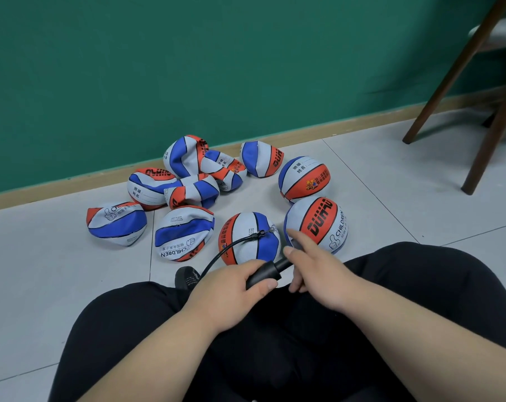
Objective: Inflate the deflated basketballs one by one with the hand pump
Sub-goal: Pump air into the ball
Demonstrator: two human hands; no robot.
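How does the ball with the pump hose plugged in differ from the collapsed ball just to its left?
The hosed ball is round and nearly full; the left ball is caved in and folded. The hosed ball has the black hose of the hand pump in its valve; the left ball has nothing attached. Both have orange, white and blue panels and lie on the tiled floor.

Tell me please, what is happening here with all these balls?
A person sits on the floor with a hand pump. The left hand grips its barrel; the right hand is at the handle end. The hose runs to the ball in front, which looks round. Two more round balls lie to the right; the others are flat.
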